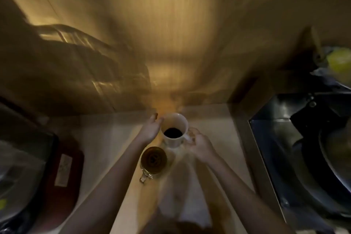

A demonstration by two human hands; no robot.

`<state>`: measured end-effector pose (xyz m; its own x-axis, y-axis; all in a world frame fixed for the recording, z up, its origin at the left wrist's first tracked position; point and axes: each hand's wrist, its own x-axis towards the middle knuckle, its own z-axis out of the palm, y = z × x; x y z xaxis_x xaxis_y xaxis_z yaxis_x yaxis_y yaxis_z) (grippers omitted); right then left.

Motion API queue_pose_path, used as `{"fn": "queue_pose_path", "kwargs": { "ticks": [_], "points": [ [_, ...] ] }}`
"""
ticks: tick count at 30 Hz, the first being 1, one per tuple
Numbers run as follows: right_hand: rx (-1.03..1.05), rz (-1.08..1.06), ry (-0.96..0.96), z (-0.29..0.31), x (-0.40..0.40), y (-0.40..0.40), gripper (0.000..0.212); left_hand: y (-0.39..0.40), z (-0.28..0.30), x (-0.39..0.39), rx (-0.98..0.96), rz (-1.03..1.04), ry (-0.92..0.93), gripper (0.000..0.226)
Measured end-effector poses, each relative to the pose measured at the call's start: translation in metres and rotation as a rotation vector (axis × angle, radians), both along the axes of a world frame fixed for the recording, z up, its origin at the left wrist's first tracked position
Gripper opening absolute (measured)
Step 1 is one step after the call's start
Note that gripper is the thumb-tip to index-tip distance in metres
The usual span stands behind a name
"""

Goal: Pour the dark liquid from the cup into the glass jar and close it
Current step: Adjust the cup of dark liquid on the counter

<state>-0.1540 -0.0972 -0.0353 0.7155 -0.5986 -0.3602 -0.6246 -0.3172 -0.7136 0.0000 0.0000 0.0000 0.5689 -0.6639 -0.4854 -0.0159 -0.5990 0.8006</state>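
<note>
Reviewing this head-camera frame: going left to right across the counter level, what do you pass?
Dark red appliance → left hand → white cup holding dark liquid → right hand at the cup's handle → sink. The glass jar sits nearer, below the left hand and cup, so I leave it out.

The cup point(175, 131) is set on the desk point(106, 138) close before the back wall point(171, 43), with liquid point(172, 132) held in it. The glass jar point(153, 161) is placed just in front of the cup, slightly to the left. The left hand point(151, 129) is found at the cup's left side, the right hand point(201, 145) at its handle on the right. A sink point(303, 148) is sunk to the right, well apart from the cup.
</note>
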Motion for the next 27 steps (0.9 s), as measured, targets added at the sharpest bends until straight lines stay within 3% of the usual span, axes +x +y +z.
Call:
{"fn": "queue_pose_path", "kwargs": {
  "ticks": [5, 11, 19, 23, 27],
  "points": [
    [-0.042, -0.163, -0.152, -0.014, -0.001, 0.009, 0.012, 0.002, 0.001, 0.002, -0.103, 0.117, 0.299, 0.045],
    [0.052, -0.312, -0.285, -0.005, -0.01, 0.002, 0.003, -0.004, 0.019, -0.015, -0.136, 0.14, 0.304, 0.049],
    [0.122, -0.555, -0.501, 0.009, -0.062, 0.001, 0.026, -0.002, 0.043, -0.079, -0.214, 0.148, 0.332, 0.034],
    [0.131, -0.594, -0.504, -0.001, -0.092, 0.013, 0.032, 0.017, 0.031, -0.112, -0.227, 0.174, 0.378, 0.025],
    [0.153, -0.642, -0.471, -0.016, -0.12, 0.037, 0.039, 0.04, 0.01, -0.138, -0.253, 0.228, 0.535, 0.023]
  ]
}}
